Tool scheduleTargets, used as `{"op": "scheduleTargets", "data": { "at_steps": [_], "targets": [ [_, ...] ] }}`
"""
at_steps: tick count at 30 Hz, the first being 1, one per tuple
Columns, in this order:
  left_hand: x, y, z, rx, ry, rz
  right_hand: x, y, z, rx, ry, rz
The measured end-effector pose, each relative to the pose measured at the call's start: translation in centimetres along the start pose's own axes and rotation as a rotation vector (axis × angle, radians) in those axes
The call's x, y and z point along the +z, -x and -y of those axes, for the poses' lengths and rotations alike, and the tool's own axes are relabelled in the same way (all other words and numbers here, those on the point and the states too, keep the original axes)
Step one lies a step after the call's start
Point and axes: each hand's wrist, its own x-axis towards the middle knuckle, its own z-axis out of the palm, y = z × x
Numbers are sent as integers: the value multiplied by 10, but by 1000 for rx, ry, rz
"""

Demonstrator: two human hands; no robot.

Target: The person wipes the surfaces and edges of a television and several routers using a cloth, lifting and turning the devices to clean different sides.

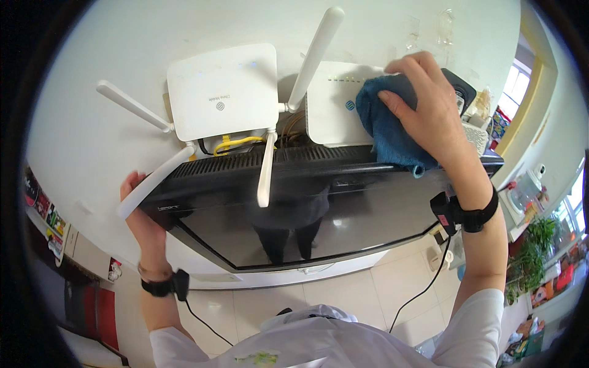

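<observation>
My right hand point(428, 106) holds a blue cloth point(386, 119) against the right part of a white router box point(338, 106) with small indicator lights. The cloth's lower end hangs over the top front edge of a black flat-screen television point(285, 202). At the television's left upper corner, my left hand point(138, 193) grips its side, with the fingers partly hidden behind a white antenna. A second white router point(225, 89) stands upright to the left, its several antennas point(315, 60) spread outwards. Both boxes stand at the wall above the television's slotted top.
Yellow cables point(239, 141) and dark cords run below the left router. A black device point(460, 89) and a white perforated box point(476, 138) are beyond my right hand. Cords hang from both wrist bands. Green plants point(529, 253) and a water dispenser point(527, 188) stand at right.
</observation>
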Motion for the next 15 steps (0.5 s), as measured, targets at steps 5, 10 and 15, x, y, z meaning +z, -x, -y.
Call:
{"op": "scheduleTargets", "data": {
  "at_steps": [5,10,15],
  "targets": [
    [-34,115,50,445,-346,-108,7,-16,-23,-26,70,46],
    [-16,202,51,347,-579,419,16,-25,-29,-6,224,243],
    [71,181,30,403,-430,858,16,-28,-32,45,-4,301]
  ]
}}
